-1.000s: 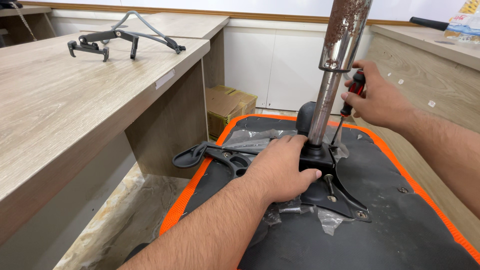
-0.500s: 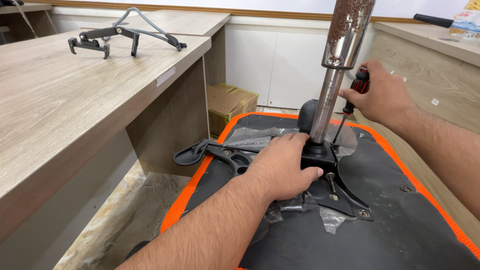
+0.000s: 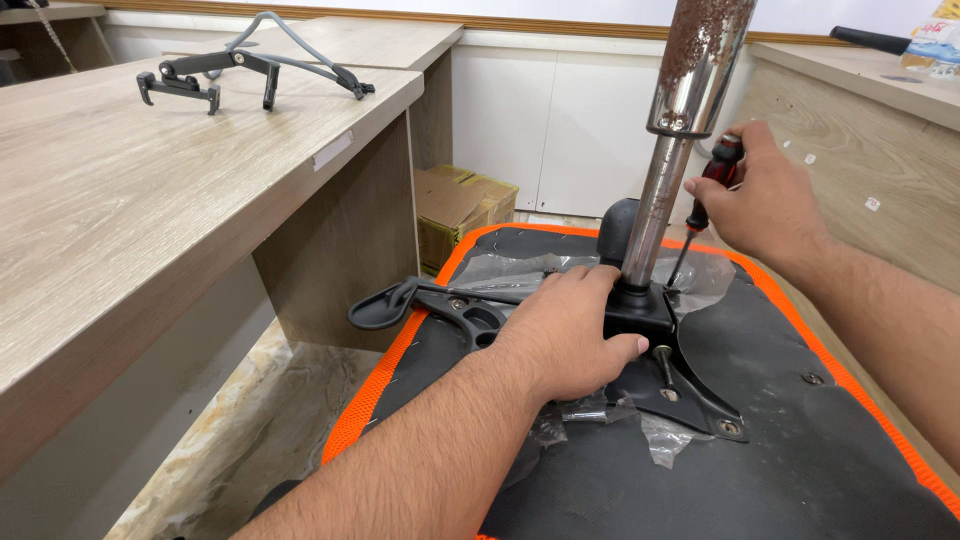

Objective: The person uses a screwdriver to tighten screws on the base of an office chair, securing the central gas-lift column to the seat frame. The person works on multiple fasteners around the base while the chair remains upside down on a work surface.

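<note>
We see the left hand (image 3: 565, 335) pressed flat on the black chair mechanism (image 3: 650, 330) at the foot of the chrome gas cylinder (image 3: 670, 170) (rust-speckled above), while the right hand (image 3: 770, 200) grips a red-and-black screwdriver (image 3: 705, 195), its tip down beside the cylinder's base.

I count two hands, one screwdriver (image 3: 712, 185), one chrome gas cylinder (image 3: 680, 130), one upturned seat (image 3: 800, 440), one cardboard box (image 3: 462, 212), and one metal bracket (image 3: 250, 72) on the desk (image 3: 120, 220).
</note>
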